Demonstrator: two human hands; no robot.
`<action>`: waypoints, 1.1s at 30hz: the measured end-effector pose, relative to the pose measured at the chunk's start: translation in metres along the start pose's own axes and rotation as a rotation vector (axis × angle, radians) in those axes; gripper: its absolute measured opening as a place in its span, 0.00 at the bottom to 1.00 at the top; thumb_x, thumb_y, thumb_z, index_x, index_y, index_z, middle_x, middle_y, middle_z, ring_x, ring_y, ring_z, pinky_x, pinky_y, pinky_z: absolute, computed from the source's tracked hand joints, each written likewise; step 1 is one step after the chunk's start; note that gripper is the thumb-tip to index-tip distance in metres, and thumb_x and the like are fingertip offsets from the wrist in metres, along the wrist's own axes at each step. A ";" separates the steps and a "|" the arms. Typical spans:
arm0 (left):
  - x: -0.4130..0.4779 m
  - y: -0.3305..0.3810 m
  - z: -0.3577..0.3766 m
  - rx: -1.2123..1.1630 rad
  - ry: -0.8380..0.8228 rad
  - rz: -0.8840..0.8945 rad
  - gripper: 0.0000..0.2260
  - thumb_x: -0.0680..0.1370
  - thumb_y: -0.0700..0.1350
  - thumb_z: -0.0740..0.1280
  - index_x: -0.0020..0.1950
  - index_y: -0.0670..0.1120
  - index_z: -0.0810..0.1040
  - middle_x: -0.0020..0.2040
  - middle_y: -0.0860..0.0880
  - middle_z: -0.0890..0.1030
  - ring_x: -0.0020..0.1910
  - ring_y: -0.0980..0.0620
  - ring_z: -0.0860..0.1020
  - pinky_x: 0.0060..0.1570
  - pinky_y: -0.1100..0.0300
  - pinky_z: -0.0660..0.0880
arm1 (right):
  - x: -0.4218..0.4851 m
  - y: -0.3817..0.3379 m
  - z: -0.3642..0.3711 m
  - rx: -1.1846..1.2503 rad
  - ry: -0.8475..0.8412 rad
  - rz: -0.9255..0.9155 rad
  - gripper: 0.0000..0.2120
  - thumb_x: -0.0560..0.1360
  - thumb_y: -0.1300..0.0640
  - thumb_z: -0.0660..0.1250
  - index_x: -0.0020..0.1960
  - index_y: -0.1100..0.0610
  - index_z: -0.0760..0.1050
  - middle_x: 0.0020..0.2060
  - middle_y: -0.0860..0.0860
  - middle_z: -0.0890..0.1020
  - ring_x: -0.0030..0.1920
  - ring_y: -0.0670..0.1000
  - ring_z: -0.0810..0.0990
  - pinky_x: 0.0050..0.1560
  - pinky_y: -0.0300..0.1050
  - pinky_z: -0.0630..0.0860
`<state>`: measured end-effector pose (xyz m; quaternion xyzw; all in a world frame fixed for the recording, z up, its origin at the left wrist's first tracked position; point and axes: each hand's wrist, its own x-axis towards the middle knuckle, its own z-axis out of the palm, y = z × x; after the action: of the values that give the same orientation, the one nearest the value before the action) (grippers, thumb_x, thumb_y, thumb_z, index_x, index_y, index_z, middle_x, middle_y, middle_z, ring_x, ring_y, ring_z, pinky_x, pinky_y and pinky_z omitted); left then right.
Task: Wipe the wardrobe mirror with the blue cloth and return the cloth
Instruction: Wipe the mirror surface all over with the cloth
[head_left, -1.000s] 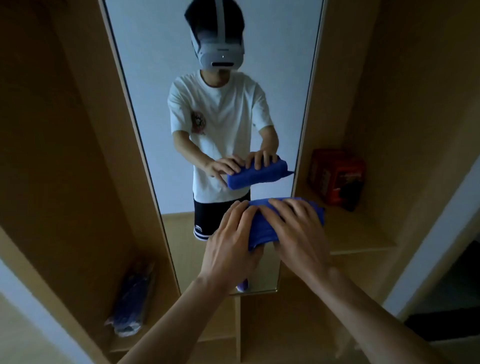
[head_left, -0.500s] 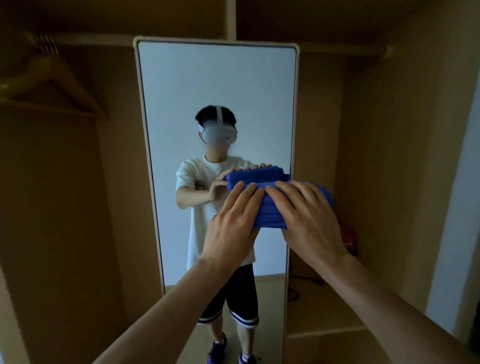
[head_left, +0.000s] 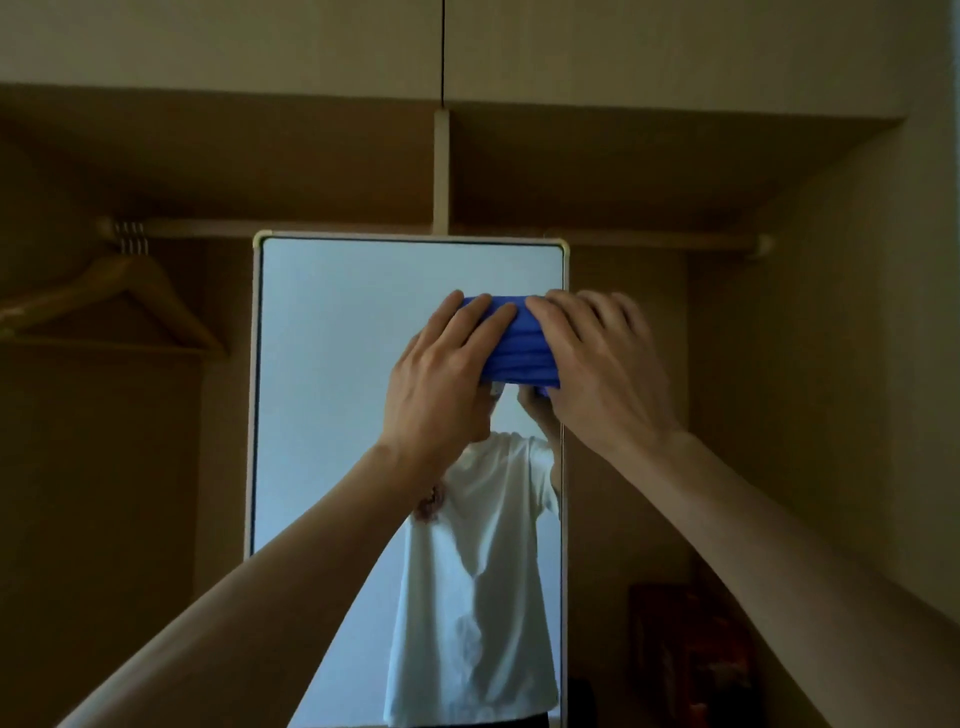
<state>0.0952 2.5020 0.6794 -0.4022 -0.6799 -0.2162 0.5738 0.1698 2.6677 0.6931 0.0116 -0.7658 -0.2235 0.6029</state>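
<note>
The blue cloth, bunched into folds, is pressed flat against the mirror near its upper right corner, just below the top edge of the frame. Both hands lie on it with fingers spread flat rather than curled shut: the left hand covers the cloth's left end, the right hand its right end, reaching past the mirror's right edge. The mirror reflects a white T-shirt (the face is hidden behind the hands). Left of the mirror, wooden hangers hang from a rail; lower right of it sits a dim red box.
</note>
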 end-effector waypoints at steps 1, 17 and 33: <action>0.010 -0.001 0.001 0.012 0.010 -0.008 0.29 0.75 0.39 0.73 0.76 0.45 0.73 0.75 0.44 0.74 0.77 0.39 0.67 0.67 0.40 0.75 | 0.009 0.005 0.002 -0.017 0.004 0.005 0.33 0.71 0.53 0.73 0.73 0.57 0.67 0.68 0.57 0.75 0.66 0.60 0.73 0.70 0.59 0.67; 0.089 -0.002 0.022 0.230 0.015 -0.034 0.30 0.77 0.40 0.70 0.79 0.47 0.66 0.76 0.48 0.72 0.79 0.43 0.64 0.77 0.51 0.60 | 0.073 0.045 0.026 -0.004 0.008 -0.062 0.31 0.74 0.56 0.70 0.76 0.54 0.65 0.72 0.52 0.73 0.73 0.54 0.69 0.77 0.55 0.58; 0.073 -0.009 0.031 0.167 -0.029 -0.045 0.28 0.73 0.43 0.72 0.73 0.49 0.73 0.65 0.50 0.79 0.68 0.47 0.73 0.70 0.52 0.69 | 0.053 0.034 0.052 0.212 0.071 0.029 0.32 0.68 0.55 0.73 0.71 0.57 0.71 0.63 0.54 0.80 0.65 0.57 0.75 0.71 0.54 0.65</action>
<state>0.0683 2.5420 0.7432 -0.3405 -0.7127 -0.1656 0.5904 0.1156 2.7000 0.7452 0.0722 -0.7634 -0.1323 0.6281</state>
